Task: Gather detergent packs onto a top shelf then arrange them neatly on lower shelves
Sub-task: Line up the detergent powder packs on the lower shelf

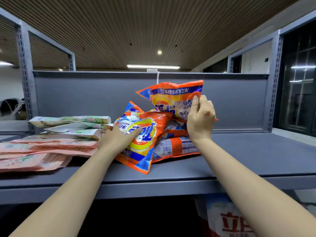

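We see our right hand point(201, 119) pinching an orange detergent pack point(174, 98) by its right edge, held upright above the heap, print reading right way up, long axis roughly level. Our left hand point(118, 139) lies flat, fingers straight, on a second orange pack point(145, 146) tilted upside down on the top shelf point(239, 156). At least two more orange packs point(174, 147) lie beneath. Glossy, crinkled, blue-trimmed.

Shelf point(239, 156): grey painted metal, smooth, matt; uprights point(25, 77) perforated metal. Orange packs point(145, 139): plastic film, glossy, crinkled, printed. Pink pouches point(42, 147) and green pouches point(71, 120): smooth plastic film, duller sheen. Ceiling point(136, 28): ribbed brown slats, matt, wood-like.
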### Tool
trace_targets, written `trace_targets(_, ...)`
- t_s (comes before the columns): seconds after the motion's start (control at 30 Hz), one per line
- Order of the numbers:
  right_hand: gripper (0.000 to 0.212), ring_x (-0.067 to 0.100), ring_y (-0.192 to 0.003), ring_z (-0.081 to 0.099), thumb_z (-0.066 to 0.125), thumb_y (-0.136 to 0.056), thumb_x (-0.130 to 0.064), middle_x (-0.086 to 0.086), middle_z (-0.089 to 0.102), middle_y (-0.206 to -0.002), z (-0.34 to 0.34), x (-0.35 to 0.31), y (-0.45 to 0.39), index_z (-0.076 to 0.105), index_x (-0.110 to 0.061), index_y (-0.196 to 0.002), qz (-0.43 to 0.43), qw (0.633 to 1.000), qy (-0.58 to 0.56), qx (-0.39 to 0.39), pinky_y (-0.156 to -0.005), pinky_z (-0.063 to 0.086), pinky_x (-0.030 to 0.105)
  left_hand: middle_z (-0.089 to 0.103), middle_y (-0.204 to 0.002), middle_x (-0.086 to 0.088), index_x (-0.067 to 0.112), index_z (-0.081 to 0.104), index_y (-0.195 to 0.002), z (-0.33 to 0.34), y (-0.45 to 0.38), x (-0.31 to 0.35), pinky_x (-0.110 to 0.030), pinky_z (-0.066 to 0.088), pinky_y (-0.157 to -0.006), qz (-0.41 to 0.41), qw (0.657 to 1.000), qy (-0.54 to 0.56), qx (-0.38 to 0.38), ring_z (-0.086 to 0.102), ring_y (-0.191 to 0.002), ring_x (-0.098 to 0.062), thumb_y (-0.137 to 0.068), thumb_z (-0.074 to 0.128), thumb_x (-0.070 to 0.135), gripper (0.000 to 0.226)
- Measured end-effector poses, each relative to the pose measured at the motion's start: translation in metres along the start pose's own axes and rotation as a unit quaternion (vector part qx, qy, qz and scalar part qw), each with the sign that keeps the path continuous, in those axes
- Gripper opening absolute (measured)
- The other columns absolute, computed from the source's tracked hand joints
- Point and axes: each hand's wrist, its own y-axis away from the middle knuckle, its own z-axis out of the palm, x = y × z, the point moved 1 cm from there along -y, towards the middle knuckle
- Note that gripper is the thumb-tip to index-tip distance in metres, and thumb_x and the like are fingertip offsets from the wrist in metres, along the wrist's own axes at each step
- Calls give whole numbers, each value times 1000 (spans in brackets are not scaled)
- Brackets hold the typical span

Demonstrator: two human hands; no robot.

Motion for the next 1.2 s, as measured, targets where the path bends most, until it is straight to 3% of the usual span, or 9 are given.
trace_targets(0.13,37,20,-61,40,38,-99,-23,13,53,-65,-7,-9,3,50,-1,-72,-2,999,15,48,-60,35,31,63,-120,-2,27,54,-123,-6,4,-6,-42,47,-95,13,999,50,-8,56,-111,-27,-61,53,83,83)
trace_targets(0.33,38,32,-56,48,38,-98,-25,16,51,-60,-17,-25,2,51,-2,-71,-68,995,70,22,-53,35,34,58,-125,2,26,47,-128,-6,25,-10,-41,45,-95,33,999,34,-28,54,-114,-25,-60,56,80,88)
trace_targets(0.5,33,33,-61,51,41,-100,-24,17,55,-67,-19,-23,19,55,-1,-80,-73,993,87,-37,-56,28,30,48,-126,-15,4,43,-125,-2,46,-1,-41,43,-87,28,981,-120,152,46,-119,-32,-70,62,70,88)
trace_targets(0.6,33,36,-67,53,38,-100,-23,19,57,-70,-22,-22,26,55,0,-82,-62,995,71,-42,-59,32,34,56,-120,-13,11,50,-120,-3,55,-8,-38,40,-83,-5,981,-157,111,54,-111,-34,-79,46,72,74)
trace_targets(0.77,36,36,-78,52,32,-99,-25,19,59,-78,-25,-19,38,56,1,-90,-17,996,59,-62,-69,35,38,52,-133,-8,20,54,-128,-2,67,-24,-45,25,-100,-61,966,-250,33,42,-125,-31,-73,17,87,94)
trace_targets(0.9,33,34,-85,51,37,-97,-29,16,60,-83,-26,-18,41,55,-2,-87,-4,993,53,-109,-74,34,38,41,-147,-3,24,42,-140,3,65,-20,-46,18,-114,-96,991,28,-93,32,-136,-29,-49,42,88,112)
trace_targets(1.0,27,30,-98,50,50,-93,-29,12,61,-95,-29,-13,39,56,-3,-89,0,984,48,-170,-88,32,37,64,-118,-12,5,61,-117,8,68,-6,-46,44,-100,-112,965,207,-113,61,-107,-33,-63,68,58,76)
trace_targets(1.1,14,33,-98,51,50,-91,-13,16,61,-98,-35,-12,40,56,-1,-88,24,980,37,-193,-92,31,37,66,-108,-15,3,58,-116,18,67,8,-44,52,-89,-118,946,302,-12,63,-94,-34,-78,68,12,41)
trace_targets(1.2,13,38,-93,52,44,-90,-5,19,62,-92,-46,-14,38,56,1,-90,76,986,14,-151,-87,36,41,62,-116,-14,9,58,-115,16,70,15,-36,46,-90,-121,961,215,125,56,-105,-37,-83,53,8,33)
